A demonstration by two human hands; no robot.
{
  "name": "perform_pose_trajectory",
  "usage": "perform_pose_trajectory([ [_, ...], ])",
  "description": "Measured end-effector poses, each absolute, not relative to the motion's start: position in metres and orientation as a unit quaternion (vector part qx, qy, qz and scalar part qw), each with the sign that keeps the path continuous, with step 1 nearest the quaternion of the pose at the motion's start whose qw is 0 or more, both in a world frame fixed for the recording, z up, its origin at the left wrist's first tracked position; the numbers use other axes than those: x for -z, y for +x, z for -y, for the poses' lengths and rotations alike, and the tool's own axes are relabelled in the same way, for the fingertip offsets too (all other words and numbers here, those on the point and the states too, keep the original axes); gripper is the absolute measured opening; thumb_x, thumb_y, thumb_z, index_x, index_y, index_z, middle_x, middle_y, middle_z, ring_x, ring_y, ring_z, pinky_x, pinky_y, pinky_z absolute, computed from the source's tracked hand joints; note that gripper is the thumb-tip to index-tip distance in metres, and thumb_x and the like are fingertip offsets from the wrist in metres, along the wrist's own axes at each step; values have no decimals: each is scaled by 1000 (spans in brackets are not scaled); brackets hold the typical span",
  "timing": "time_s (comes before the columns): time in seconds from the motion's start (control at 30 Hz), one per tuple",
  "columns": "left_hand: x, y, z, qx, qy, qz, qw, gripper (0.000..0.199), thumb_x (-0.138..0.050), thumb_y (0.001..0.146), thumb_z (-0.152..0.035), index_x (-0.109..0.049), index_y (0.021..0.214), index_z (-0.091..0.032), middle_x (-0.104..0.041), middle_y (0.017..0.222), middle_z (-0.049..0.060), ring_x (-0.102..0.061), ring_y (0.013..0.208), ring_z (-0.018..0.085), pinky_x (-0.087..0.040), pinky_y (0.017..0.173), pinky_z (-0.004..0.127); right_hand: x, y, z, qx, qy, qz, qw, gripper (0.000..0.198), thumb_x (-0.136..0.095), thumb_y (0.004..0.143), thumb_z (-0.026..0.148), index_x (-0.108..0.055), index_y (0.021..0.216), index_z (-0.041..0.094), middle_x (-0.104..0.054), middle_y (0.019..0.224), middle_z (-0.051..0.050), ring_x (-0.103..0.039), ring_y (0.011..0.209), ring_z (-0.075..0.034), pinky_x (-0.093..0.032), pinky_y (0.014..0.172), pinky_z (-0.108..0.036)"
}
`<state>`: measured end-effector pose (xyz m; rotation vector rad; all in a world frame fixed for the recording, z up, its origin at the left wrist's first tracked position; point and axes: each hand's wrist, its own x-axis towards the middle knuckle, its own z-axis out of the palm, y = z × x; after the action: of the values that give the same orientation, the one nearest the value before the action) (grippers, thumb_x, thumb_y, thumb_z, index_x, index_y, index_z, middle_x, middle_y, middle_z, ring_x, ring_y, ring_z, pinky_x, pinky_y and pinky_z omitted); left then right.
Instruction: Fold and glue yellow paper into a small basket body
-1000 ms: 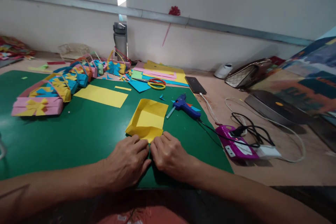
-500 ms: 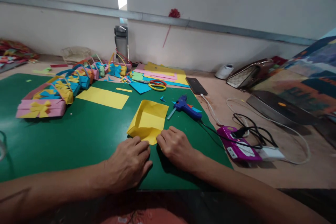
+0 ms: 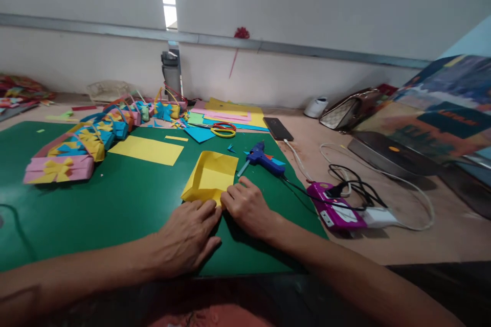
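Observation:
A partly folded yellow paper box [image 3: 215,176] lies on the green mat [image 3: 146,214], its far and left sides standing up. At its near edge, my left hand [image 3: 188,237] has its fingers curled over the folded flap, while the thumb sticks out to the right. My right hand [image 3: 247,208] is closed on the near right corner, fingertips pinching the paper. The fingers partly hide the near flap. Just beyond my right hand rests a blue hot glue gun [image 3: 262,158] with a glue stick poking out of its back.
Several paper baskets with bows [image 3: 61,168] line the left. Yellow paper [image 3: 148,149], scissors [image 3: 224,130] and coloured sheets [image 3: 230,112] lie farther back. On the right are a phone [image 3: 278,129], a purple power strip [image 3: 335,207] with tangled cables, and a dark case [image 3: 391,156].
The camera view has shifted slightly, turning rightward and up. Both hands stay on the near edge of the yellow box; my left thumb is stretched a little farther from its fingers.

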<state>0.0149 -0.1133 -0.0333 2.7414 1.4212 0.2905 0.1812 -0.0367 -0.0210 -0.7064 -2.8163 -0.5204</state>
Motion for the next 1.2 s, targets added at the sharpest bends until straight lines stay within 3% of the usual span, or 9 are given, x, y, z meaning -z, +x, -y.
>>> perform_pose_trajectory([
  [0.1, 30, 19, 108, -57, 887, -458, 1, 30, -44, 87, -36, -52, 107, -15, -55, 97, 8, -54, 78, 24, -46, 63, 37, 1, 186, 24, 114, -346, 926, 93, 22, -42, 85, 10, -61, 76, 15, -65, 73, -7, -54, 73, -19, -26, 82, -36],
  [0.2, 34, 23, 102, -45, 888, -458, -25, 25, -43, 89, -35, -57, 98, -16, -56, 92, 7, -55, 76, 23, -45, 61, 35, -20, 187, 5, 110, -412, 898, 108, 27, -36, 91, 17, -63, 89, 13, -67, 86, -11, -55, 84, -23, -26, 83, -38],
  [0.33, 40, 25, 94, -46, 891, -447, -60, 21, -44, 90, -31, -59, 90, -17, -57, 88, 6, -54, 77, 22, -43, 63, 35, -27, 176, -22, 84, -451, 883, 100, 23, -46, 88, 21, -61, 104, 14, -66, 103, -11, -56, 97, -24, -30, 83, -35],
  [0.6, 28, 23, 94, -11, 890, -439, -127, 10, -53, 82, -10, -60, 85, -17, -59, 81, 4, -54, 74, 23, -40, 63, 34, -19, 163, -22, -1, -498, 862, 93, 50, -43, 80, 9, -47, 129, 22, -71, 94, -11, -64, 86, -22, -41, 72, -30],
  [0.7, 27, 15, 94, -4, 881, -447, -153, 10, -54, 80, -9, -61, 80, -17, -59, 77, 4, -54, 72, 22, -37, 61, 34, -24, 170, -6, -56, -492, 862, 110, 51, -43, 77, 8, -53, 125, 22, -70, 97, -12, -65, 86, -24, -43, 73, -31],
  [0.8, 25, 4, 93, -4, 859, -477, -188, 14, -52, 79, -6, -61, 75, -16, -60, 74, 5, -54, 70, 22, -35, 60, 34, -26, 180, 8, -137, -479, 857, 133, 44, -45, 72, 7, -66, 108, 19, -72, 93, -10, -65, 85, -21, -45, 73, -28],
  [1.0, 16, -12, 97, -45, 825, -487, -285, 29, -42, 77, 4, -63, 87, -13, -63, 78, 8, -56, 69, 23, -36, 59, 35, -13, 195, 32, -331, -442, 818, 162, 34, -43, 72, 8, -70, 93, 9, -71, 67, -5, -64, 56, -13, -47, 54, -19],
  [1.2, 29, -8, 114, -202, 851, -421, -239, 14, -44, 89, -14, -57, 95, -17, -64, 76, 2, -58, 64, 17, -38, 58, 31, -2, 201, 50, -481, -405, 748, 214, 25, -50, 67, 7, -69, 83, 11, -68, 64, -2, -62, 62, -12, -48, 61, -22],
])
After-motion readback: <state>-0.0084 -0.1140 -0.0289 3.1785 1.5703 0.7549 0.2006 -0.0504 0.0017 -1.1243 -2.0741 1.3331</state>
